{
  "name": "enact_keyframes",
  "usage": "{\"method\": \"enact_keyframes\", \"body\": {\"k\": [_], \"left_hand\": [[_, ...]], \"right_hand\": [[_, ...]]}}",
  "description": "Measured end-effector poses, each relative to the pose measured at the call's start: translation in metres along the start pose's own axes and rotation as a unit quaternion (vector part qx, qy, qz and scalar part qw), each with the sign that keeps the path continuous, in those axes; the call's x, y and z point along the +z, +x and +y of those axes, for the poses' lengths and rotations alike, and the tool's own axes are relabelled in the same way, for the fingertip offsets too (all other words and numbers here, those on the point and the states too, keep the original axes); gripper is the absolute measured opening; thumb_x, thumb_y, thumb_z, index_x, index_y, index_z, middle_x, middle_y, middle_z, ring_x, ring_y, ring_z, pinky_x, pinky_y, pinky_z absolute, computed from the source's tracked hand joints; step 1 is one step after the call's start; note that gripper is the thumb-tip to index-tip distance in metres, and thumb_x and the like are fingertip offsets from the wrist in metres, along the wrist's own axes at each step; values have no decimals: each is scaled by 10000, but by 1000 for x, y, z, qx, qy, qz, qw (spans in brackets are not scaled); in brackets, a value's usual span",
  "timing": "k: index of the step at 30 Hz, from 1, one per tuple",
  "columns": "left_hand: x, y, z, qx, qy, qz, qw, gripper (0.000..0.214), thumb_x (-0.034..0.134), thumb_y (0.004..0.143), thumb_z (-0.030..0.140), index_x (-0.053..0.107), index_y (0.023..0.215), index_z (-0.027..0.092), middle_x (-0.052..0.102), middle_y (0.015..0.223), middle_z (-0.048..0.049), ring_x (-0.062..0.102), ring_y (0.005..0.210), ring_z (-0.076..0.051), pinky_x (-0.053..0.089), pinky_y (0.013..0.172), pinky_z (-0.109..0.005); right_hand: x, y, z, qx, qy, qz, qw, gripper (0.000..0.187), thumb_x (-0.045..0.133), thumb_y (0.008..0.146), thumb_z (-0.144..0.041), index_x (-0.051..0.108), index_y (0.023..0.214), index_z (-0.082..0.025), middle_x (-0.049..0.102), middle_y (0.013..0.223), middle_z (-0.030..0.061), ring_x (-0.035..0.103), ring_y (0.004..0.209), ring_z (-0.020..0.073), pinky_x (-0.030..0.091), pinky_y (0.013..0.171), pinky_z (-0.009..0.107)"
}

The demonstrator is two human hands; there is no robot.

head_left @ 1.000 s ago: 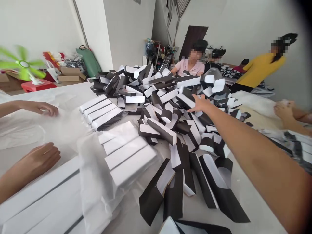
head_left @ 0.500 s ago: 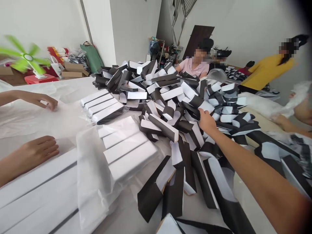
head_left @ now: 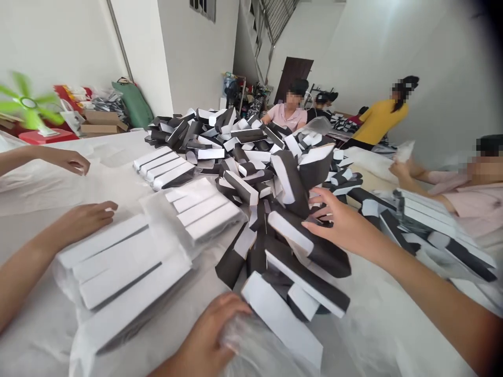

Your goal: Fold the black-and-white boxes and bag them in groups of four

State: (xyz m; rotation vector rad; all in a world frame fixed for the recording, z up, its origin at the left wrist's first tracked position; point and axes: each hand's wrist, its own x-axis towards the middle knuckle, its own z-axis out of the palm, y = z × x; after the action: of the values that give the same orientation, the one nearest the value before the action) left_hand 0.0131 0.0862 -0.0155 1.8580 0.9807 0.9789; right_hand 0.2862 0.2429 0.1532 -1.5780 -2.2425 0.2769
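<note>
My right hand (head_left: 341,228) reaches over a heap of black-and-white folded card sleeves (head_left: 251,173), fingers spread, and rests against a black sleeve (head_left: 310,246). At the bottom of the view, my left hand (head_left: 206,337) grips a crumpled transparent plastic bag (head_left: 259,348). White oblong boxes lie in plastic wrapping (head_left: 200,209) to its upper left, and a larger wrapped group (head_left: 121,267) lies nearer. A co-worker's hand (head_left: 84,222) rests at that group's edge, and another co-worker's hand (head_left: 68,163) lies farther up on white plastic sheeting (head_left: 47,193).
A row of white boxes (head_left: 163,168) lies beyond the wrapped groups. At right, a seated person in pink (head_left: 483,193) works beside more sleeves (head_left: 428,220). Farther back are a person in pink (head_left: 286,116), one in yellow (head_left: 379,121), a green fan (head_left: 29,103) and cardboard boxes (head_left: 100,121).
The view has swung and widened, so the heap looks smaller. My right hand has moved left over nearer sleeves, and my left hand has come into view holding the plastic bag.
</note>
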Motion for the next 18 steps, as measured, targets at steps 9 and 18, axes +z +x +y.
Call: {"method": "enact_keyframes", "body": {"k": [9,18], "left_hand": [[-9,-2,23,153,71,43,985,305,494,764,147,658,1019,182,615,1078,-86,589,1013,-242,459,942,-387],[-10,-69,67,39,189,70,979,390,462,725,65,615,1050,220,610,1115,-51,595,1021,-225,488,893,-368]], "right_hand": [[-23,-128,-76,-54,-136,-102,984,329,584,821,-406,675,1113,-285,732,973,34,682,726,228,470,533,304],[102,-307,-140,-259,-17,105,960,404,383,902,-92,571,1245,-192,632,1247,107,582,1160,232,492,974,418]]}}
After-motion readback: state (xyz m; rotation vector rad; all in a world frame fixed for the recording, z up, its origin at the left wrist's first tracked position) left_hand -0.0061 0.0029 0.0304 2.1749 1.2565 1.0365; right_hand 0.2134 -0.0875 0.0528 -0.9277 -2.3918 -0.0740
